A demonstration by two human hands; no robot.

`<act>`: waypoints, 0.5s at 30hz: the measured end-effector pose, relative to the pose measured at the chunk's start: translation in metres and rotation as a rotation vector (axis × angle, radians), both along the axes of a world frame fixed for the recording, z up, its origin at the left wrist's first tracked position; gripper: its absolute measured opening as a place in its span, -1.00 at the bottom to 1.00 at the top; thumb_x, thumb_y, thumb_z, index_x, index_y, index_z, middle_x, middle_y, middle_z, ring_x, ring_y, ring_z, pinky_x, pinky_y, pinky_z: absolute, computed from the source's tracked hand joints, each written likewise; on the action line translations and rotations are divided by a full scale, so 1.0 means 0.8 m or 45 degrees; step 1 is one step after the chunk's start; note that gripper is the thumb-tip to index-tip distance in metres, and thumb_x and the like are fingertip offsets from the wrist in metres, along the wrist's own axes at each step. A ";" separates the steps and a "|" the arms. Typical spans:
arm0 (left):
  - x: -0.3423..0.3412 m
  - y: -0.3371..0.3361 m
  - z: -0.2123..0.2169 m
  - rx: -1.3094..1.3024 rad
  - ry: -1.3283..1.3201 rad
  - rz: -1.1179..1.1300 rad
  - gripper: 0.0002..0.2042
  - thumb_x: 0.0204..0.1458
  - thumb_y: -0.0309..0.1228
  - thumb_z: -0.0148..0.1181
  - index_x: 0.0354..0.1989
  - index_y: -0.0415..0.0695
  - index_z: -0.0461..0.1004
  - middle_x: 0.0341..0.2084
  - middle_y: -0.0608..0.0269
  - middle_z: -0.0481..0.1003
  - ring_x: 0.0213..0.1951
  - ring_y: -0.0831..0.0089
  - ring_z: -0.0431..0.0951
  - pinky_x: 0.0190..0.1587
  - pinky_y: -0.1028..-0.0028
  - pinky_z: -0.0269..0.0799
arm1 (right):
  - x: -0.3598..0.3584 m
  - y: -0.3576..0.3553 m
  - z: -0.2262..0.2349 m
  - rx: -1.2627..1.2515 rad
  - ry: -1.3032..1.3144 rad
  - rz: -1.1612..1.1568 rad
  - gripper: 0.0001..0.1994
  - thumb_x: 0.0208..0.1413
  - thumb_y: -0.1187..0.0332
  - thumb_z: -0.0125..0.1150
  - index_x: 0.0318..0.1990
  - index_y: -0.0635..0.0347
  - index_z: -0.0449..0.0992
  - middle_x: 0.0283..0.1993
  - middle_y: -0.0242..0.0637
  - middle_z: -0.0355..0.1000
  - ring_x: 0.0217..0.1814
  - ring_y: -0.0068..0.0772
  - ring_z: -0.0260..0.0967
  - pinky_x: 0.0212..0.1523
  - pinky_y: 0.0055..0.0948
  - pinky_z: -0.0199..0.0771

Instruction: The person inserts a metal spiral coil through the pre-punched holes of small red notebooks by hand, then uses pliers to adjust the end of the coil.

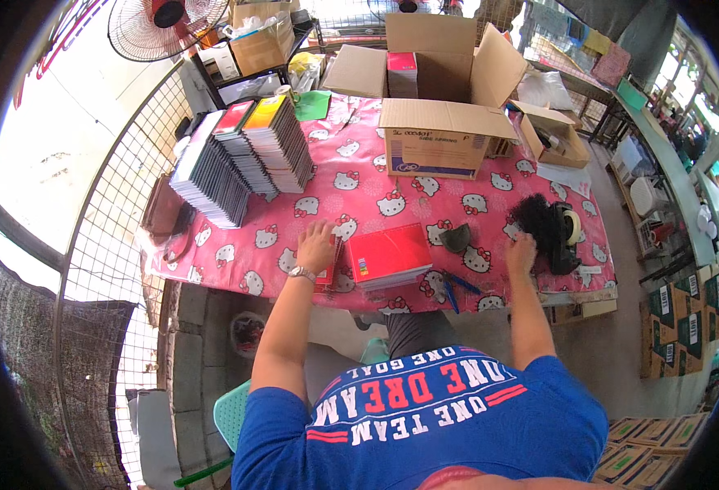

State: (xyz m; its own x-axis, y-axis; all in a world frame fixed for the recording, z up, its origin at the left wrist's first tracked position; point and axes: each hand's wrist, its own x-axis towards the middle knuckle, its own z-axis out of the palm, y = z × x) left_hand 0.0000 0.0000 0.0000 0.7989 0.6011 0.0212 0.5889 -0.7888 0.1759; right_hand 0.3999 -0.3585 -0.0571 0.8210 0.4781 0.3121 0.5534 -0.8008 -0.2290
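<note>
Red notebook stack (390, 256) flat on table near front edge; black tape dispenser (557, 230) upright, right end.

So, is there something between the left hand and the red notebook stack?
No. The left hand lies flat on the tablecloth right beside the red notebook stack; only a thin red booklet lies partly under it.

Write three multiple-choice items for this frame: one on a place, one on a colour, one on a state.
1. Where does the left hand rest?
A. in a box
B. on the table beside the red notebook stack
C. on the fan

2. What colour is the patterned tablecloth?
A. green
B. white
C. pink-red

3. How do the flaps of the large brown cardboard box at the back stand?
A. open
B. taped shut
C. torn off

Answers: 1 B, the palm lies flat left of the stack. 2 C, pink-red between the cat figures. 3 A, the flaps spread outward.
</note>
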 end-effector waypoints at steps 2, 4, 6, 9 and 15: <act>-0.015 -0.004 0.022 0.255 -0.248 0.159 -0.50 -0.01 -0.33 0.27 0.15 -0.04 0.35 0.14 0.11 0.36 0.27 0.06 0.24 0.29 0.09 0.15 | 0.023 -0.013 -0.014 -0.024 -0.079 -0.163 -0.65 0.03 0.21 0.27 -0.08 0.21 0.49 -0.04 -0.07 0.41 0.04 -0.01 0.39 0.01 -0.03 0.46; 0.013 -0.020 0.043 0.234 -0.552 0.158 -0.58 0.01 -0.37 0.24 0.09 -0.05 0.39 0.11 0.13 0.39 0.21 0.07 0.29 0.22 0.08 0.20 | 0.073 -0.042 -0.007 -0.266 -0.256 -0.011 -0.69 0.08 0.22 0.22 -0.11 0.22 0.48 -0.10 -0.09 0.42 0.02 0.02 0.40 0.00 -0.05 0.47; 0.005 -0.037 0.106 0.242 -0.894 0.103 -0.74 0.03 -0.45 0.22 -0.08 -0.08 0.50 0.01 0.14 0.47 0.05 0.10 0.43 0.12 0.14 0.32 | 0.061 -0.014 -0.014 -0.198 -0.129 0.025 -0.69 0.06 0.24 0.27 -0.10 0.20 0.49 -0.07 -0.06 0.42 0.03 0.05 0.40 0.02 -0.06 0.46; 0.041 -0.135 0.200 0.078 -0.987 -0.438 -0.81 0.01 -0.46 0.26 -0.18 -0.12 0.53 -0.16 0.10 0.54 -0.06 0.09 0.49 0.06 0.18 0.39 | 0.071 -0.015 -0.018 -0.054 0.051 -0.071 -0.70 0.03 0.30 0.30 -0.09 0.19 0.49 -0.10 -0.02 0.44 -0.02 0.09 0.41 0.01 -0.05 0.45; 0.111 -0.118 0.212 -0.666 -0.169 -0.312 -0.73 0.18 -0.33 0.12 -0.08 -0.26 0.55 -0.12 -0.02 0.57 0.01 0.11 0.51 0.10 0.31 0.38 | 0.060 0.020 0.030 0.162 0.217 0.047 -0.75 0.02 0.41 0.21 -0.12 0.24 0.48 -0.14 0.07 0.47 -0.08 0.13 0.45 -0.03 -0.02 0.45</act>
